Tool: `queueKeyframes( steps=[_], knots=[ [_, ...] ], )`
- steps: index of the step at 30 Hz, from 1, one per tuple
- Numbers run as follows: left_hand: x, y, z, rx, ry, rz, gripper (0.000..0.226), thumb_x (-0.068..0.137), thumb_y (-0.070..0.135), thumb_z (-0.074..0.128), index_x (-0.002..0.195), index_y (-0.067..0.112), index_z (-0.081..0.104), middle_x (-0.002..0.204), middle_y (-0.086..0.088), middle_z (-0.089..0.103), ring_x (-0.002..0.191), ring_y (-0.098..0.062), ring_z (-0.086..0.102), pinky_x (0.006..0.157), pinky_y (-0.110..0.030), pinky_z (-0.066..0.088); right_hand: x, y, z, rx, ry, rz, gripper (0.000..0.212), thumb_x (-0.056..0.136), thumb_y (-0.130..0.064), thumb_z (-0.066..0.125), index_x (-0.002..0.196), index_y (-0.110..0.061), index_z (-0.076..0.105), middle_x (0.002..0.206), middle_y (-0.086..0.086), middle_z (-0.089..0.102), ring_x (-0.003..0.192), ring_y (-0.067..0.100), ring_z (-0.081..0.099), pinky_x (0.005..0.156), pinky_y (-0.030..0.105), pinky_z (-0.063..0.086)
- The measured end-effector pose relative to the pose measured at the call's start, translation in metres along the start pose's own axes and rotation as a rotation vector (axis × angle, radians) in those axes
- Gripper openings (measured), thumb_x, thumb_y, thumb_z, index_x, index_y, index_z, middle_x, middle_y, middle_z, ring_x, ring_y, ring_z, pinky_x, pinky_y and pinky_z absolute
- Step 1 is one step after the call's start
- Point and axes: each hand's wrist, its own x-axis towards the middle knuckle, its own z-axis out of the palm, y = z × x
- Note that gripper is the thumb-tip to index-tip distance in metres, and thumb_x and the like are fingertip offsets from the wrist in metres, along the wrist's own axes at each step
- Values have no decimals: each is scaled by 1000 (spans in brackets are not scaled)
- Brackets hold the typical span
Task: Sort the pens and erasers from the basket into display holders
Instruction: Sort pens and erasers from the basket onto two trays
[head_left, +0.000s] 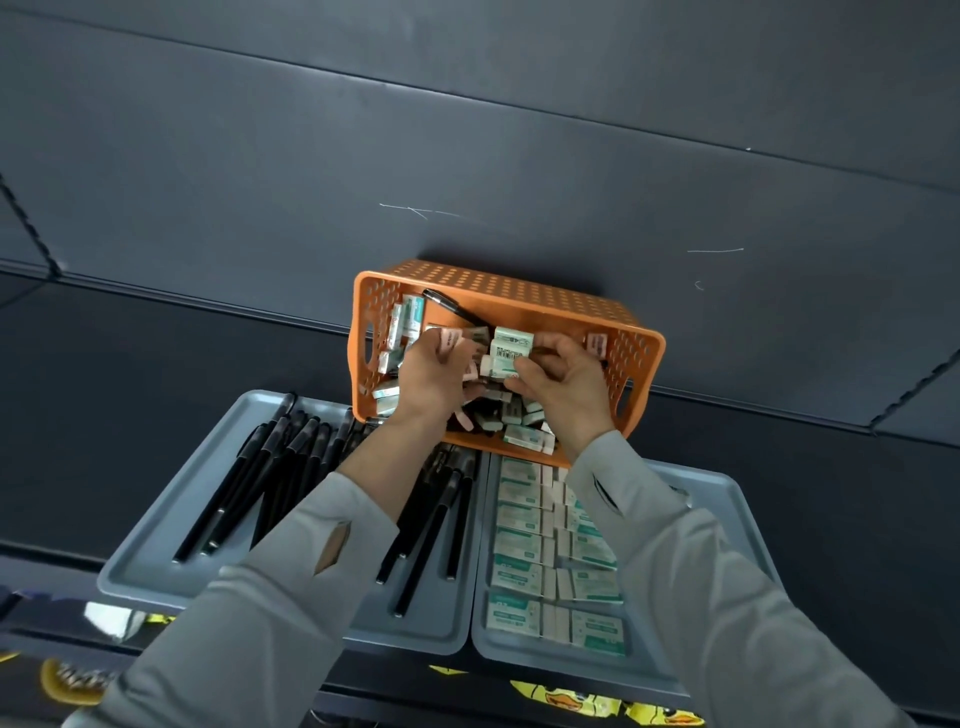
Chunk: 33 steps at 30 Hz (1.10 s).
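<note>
The right hand has its grip closed on a boxed eraser, thumb and fingertips pinching the white-and-green carton with a barcode label facing up. At its nine o'clock, the left hand is curled around more small erasers (how many is unclear), grip closed. Both hands reach into the orange basket, which holds a loose heap of erasers and one black pen lying at eleven o'clock against the far wall. At six o'clock of the basket, on the dark desk, two grey trays sit side by side: the left tray carries black pens, the right tray rows of boxed erasers.
</note>
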Motion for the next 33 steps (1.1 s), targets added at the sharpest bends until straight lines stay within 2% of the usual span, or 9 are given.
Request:
queueKeyframes(
  steps=[4, 9, 13, 16, 19, 23, 26, 30, 33],
  knots=[
    [1, 3, -8, 170, -22, 104, 12, 96, 14, 57, 106, 9, 62, 101, -8, 68, 86, -20, 69, 67, -39, 61, 5, 2, 4, 3, -28, 8, 25, 91, -2, 62, 115, -9, 58, 106, 7, 70, 87, 14, 72, 80, 28, 59],
    [-1, 16, -13, 84, -55, 75, 17, 99, 13, 52, 113, 8, 60, 99, -4, 67, 78, -11, 65, 56, -22, 56, 8, -1, 11, 57, -27, -5, 28, 91, -4, 63, 119, -5, 57, 113, 11, 68, 93, 17, 71, 79, 26, 58],
    [-8, 25, -15, -195, -173, -109, 23, 98, 29, 52, 110, 11, 59, 106, -8, 68, 92, -15, 67, 74, -25, 58, 9, -4, 14, -11, -45, -34, 26, 93, -11, 63, 118, -7, 61, 112, 6, 69, 91, 15, 71, 80, 24, 57],
    [-11, 20, -18, -161, -303, -97, 36, 89, 37, 62, 112, 10, 58, 113, -8, 66, 101, -18, 67, 82, -27, 57, 5, -4, 13, -127, -85, -62, 25, 94, -15, 62, 117, -10, 66, 108, 3, 72, 89, 14, 72, 78, 23, 56],
    [-17, 12, -17, -203, -293, -58, 28, 89, 24, 65, 111, 7, 60, 100, -6, 70, 87, -13, 71, 73, -25, 57, -1, -3, 8, -140, -128, -54, 24, 95, -18, 59, 116, -10, 69, 104, 4, 74, 89, 14, 72, 78, 22, 55],
    [-28, 5, -14, -147, -272, -14, 20, 86, 18, 70, 104, 12, 64, 94, -7, 71, 81, -14, 71, 74, -27, 57, -11, -1, -3, 28, -146, 105, 29, 98, -28, 55, 113, -8, 69, 108, 6, 73, 102, 19, 69, 90, 31, 55],
    [-41, 4, -10, -105, -245, 15, 16, 83, 15, 73, 96, 20, 65, 75, 2, 66, 61, -6, 65, 65, -22, 55, -20, -5, -13, 80, -90, 164, 20, 94, -22, 61, 106, -9, 70, 104, 5, 73, 100, 18, 68, 85, 28, 55],
    [-60, -1, -4, -72, -254, 78, 18, 83, 9, 72, 94, 23, 66, 56, 13, 63, 53, -1, 59, 66, -24, 59, -36, -5, -27, 20, -15, 46, 6, 91, -11, 64, 89, -14, 69, 87, -1, 70, 82, 11, 63, 72, 20, 51],
    [-75, -4, 5, -10, -261, 110, 25, 83, 8, 72, 105, 18, 67, 70, 8, 68, 54, 0, 59, 63, -21, 58, -48, 1, -41, -71, 1, -84, 13, 91, -4, 62, 86, -14, 68, 87, 0, 69, 81, 10, 63, 80, 25, 53]
  ],
)
